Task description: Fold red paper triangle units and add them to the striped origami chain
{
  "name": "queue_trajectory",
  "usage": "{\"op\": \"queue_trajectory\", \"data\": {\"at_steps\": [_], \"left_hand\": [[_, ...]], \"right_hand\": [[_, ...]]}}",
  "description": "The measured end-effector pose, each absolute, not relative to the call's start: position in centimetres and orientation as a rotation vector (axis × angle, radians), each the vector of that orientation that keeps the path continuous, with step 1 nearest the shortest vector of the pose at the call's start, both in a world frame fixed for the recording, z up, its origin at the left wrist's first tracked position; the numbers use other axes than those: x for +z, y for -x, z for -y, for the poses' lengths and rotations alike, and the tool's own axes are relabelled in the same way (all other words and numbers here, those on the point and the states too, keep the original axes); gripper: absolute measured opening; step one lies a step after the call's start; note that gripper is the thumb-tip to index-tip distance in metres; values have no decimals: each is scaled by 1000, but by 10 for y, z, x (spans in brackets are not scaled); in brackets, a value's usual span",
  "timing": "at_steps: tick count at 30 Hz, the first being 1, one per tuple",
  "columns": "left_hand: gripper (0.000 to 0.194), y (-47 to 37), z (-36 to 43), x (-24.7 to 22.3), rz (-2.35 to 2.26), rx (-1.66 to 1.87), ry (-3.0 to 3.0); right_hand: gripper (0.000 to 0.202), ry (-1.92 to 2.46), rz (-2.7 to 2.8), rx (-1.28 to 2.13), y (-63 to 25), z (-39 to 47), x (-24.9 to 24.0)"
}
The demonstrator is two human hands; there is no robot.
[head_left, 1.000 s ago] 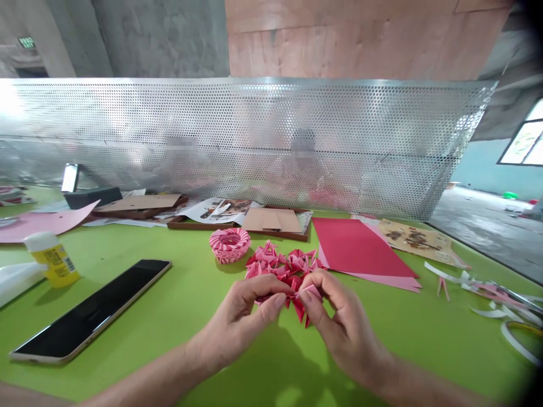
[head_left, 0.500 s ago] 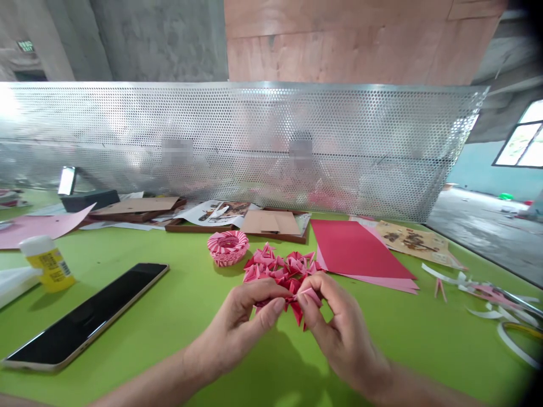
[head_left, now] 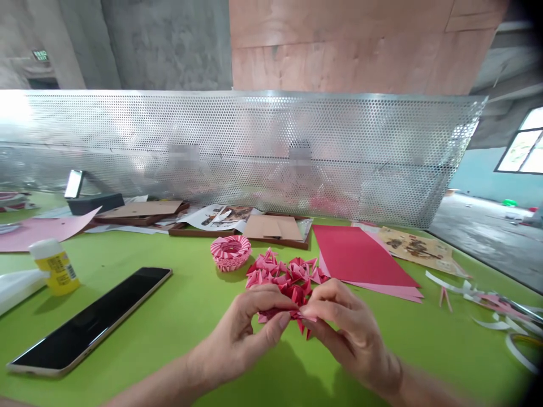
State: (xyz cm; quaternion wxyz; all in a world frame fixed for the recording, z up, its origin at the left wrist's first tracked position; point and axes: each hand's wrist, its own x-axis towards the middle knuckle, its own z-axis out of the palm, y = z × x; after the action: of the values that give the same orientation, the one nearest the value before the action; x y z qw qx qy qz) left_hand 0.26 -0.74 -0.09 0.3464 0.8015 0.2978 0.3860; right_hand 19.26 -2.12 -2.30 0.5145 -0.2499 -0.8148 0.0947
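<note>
Between the fingertips of both hands is a small folded pink paper piece (head_left: 309, 317), mostly covered by the fingers. My left hand (head_left: 258, 323) pinches its left side with thumb and forefinger. On the right side, my right hand (head_left: 345, 325) is closed on it, thumb below and fingers on top. Just beyond the fingers lies a heap of folded pink and red paper pieces (head_left: 275, 274), with pointed ends sticking out. Behind that heap, to the left, stands a round pink-and-white woven paper basket (head_left: 231, 254).
A black phone (head_left: 93, 322) and a yellow glue stick (head_left: 59, 268) are on the left of the green table. Red paper sheets (head_left: 360, 254) lie at right, with white paper strips (head_left: 504, 325) beyond. Framed boards (head_left: 271, 228) line the back before a perforated metal screen (head_left: 254, 141).
My right hand's fingers have turned over the paper piece, now lying flatter across it. The left hand keeps its pinch. The whole view has shifted slightly.
</note>
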Motion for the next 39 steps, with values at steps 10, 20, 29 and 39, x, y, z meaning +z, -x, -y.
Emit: {"op": "queue_trajectory", "data": {"at_steps": [10,20,29,39], "left_hand": [[19,-1,9,0,-801,1048,-2199],[17,-2,8,-6,-731,1179,-2242],[15,-4,13,-3,-692,1185,-2291],[20,-7,16,-4,-571,1133,-2416]], "right_hand": [[33,628,1941,133,-195,16,-28],[23,568,1968,141,-192,20,-27],[21,605,2014,157,-195,25,-22],[19,621,1975,197,-194,34,-30]]}}
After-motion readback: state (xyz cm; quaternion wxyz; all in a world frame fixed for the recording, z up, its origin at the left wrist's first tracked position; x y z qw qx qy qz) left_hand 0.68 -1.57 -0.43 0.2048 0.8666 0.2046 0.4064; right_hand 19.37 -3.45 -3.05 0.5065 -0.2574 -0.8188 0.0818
